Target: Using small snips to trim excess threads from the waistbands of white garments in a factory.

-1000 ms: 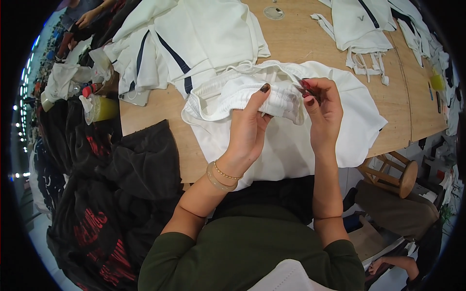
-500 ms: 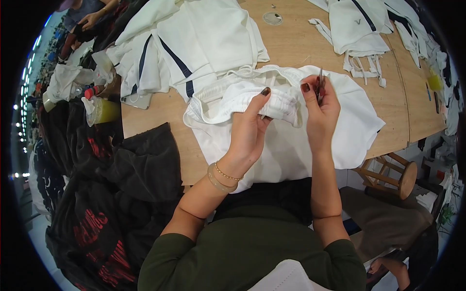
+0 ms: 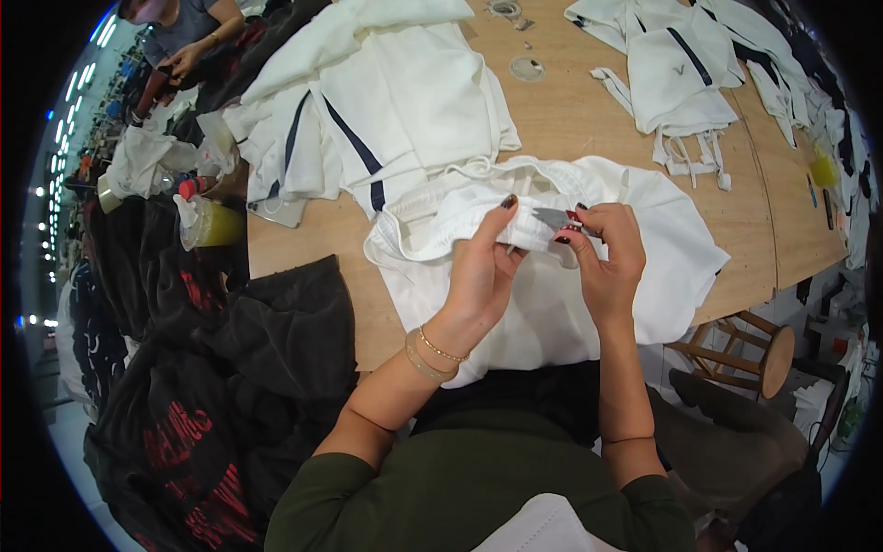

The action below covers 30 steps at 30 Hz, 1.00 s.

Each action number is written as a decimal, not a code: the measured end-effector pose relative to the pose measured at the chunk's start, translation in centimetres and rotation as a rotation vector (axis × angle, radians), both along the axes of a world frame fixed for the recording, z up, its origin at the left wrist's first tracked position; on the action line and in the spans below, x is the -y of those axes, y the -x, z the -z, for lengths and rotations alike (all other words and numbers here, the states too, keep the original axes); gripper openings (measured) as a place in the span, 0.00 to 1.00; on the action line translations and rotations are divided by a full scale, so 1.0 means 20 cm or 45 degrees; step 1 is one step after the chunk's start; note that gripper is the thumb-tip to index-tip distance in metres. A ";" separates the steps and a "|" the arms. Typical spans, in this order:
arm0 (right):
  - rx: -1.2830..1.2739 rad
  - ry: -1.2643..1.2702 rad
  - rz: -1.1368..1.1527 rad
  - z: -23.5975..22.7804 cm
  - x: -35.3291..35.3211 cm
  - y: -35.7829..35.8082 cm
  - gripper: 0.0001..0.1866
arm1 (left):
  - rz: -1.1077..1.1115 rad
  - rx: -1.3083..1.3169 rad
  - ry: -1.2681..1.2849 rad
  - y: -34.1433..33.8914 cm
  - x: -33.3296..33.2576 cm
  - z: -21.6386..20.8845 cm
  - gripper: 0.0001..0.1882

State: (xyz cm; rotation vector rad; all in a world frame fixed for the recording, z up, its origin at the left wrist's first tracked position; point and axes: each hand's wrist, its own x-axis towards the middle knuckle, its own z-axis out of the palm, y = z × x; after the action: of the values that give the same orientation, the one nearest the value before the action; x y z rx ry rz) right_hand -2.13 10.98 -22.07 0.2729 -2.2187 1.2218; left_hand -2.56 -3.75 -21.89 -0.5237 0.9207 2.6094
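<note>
White trousers with a gathered elastic waistband lie spread across the near part of the table. My left hand pinches the waistband, thumb on top and fingers underneath, lifting a fold of it. In my right hand is a pair of thread snips with grey blades and red on the handle. The blades point left, close to the held fold; whether they touch the cloth I cannot tell. A pale cord shows along the far side of the waistband.
White garments with navy stripes are piled at the far left, more white pieces at the far right. Dark cloth with red print hangs over the left edge, near a yellow drink cup. A wooden stool stands right. Another person works far left.
My right hand has lowered and turned, so the snips that pointed up now point left at the waistband. My left hand keeps its pinch. The whole view has shifted slightly.
</note>
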 end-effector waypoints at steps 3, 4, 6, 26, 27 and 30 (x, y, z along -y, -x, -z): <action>-0.054 -0.053 -0.029 -0.02 0.07 0.02 0.11 | -0.037 -0.024 0.029 -0.01 0.04 0.01 0.13; -0.059 -0.081 -0.048 -0.02 0.10 0.02 0.11 | -0.063 -0.051 0.010 -0.02 0.06 0.08 0.14; -0.017 -0.018 -0.077 0.02 0.10 0.02 0.09 | -0.093 -0.024 -0.052 -0.04 0.06 0.13 0.16; 0.605 1.102 -0.207 0.12 -0.11 -0.05 0.08 | -0.625 -1.226 -0.178 0.25 0.88 -0.35 0.42; 0.672 1.048 -0.200 0.17 -0.14 -0.06 0.08 | -0.666 -1.180 -0.042 0.27 0.88 -0.30 0.44; 0.744 1.015 -0.150 0.21 -0.14 -0.10 0.09 | -0.674 -1.085 0.080 0.22 0.81 -0.24 0.47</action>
State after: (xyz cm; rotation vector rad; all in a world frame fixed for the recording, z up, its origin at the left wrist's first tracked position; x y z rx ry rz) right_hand -0.13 13.68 -26.37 -0.3176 -1.9417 2.3530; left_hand -6.91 -19.94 -17.08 0.4648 1.2188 3.3557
